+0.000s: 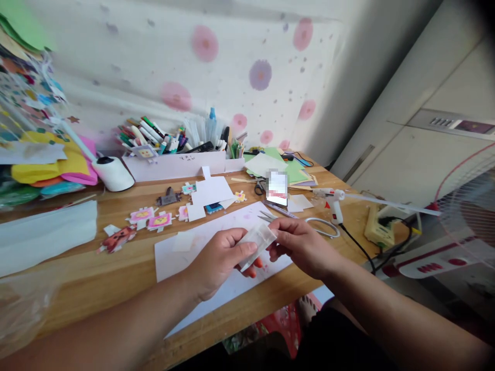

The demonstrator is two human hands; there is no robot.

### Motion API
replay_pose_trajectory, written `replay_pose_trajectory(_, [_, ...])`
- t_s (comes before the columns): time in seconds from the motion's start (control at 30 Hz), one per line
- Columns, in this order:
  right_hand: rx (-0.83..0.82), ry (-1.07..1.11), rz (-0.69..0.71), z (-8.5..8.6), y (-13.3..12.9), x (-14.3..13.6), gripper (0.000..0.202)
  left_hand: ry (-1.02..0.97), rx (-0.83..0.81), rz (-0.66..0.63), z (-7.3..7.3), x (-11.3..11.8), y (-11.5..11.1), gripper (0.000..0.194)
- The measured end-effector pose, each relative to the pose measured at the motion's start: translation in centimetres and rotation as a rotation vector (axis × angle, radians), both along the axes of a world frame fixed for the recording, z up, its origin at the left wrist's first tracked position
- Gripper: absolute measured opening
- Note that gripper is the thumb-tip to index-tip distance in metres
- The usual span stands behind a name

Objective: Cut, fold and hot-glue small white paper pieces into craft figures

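Above the white sheet, my left hand (226,257) is closed round a small whitish, see-through flat piece (255,243) that looks like a plastic sleeve. Its thumb presses on top, and orange-red fingertips show beneath. My right hand (292,242) pinches the right end of the same piece between thumb and fingers. A large white sheet of paper (170,263) lies on the wooden table under both hands. Just beyond the right hand are scissors (323,226), blades pointing left. Small paper cut-outs with drawn faces, such as a pink one (159,220), lie to the left.
A white box (174,166) packed with pens stands at the back. To the right are a glue gun (333,201) with a cable, a power strip (377,226) and a fan (472,206). A lit phone screen (277,188) stands mid-table. Left is a white lamp head (114,174).
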State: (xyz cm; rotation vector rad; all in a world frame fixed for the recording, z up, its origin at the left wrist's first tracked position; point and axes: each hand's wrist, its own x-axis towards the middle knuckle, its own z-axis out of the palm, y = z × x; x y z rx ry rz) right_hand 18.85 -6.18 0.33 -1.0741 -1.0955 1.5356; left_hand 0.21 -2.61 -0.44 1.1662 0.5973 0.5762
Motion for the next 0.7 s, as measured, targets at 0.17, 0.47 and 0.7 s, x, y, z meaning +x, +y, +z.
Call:
replay_pose_trajectory(0.17, [-0.037,0.006,0.066,0.3,-0.3,0.1,0.027,-0.009,0.004,0.042,-0.1,0.0,0.2,0.014])
replay_pose_trajectory(0.47, [-0.083,0.008,0.123,0.2,-0.3,0.8,0.030,0.112,0.075,-0.029,0.1,-0.1,0.1,0.015])
replay_pose_trajectory(0.7, [-0.041,-0.087,0.171,0.1,-0.8,1.2,0.030,0.150,0.102,-0.071,0.4,-0.1,0.0,0.015])
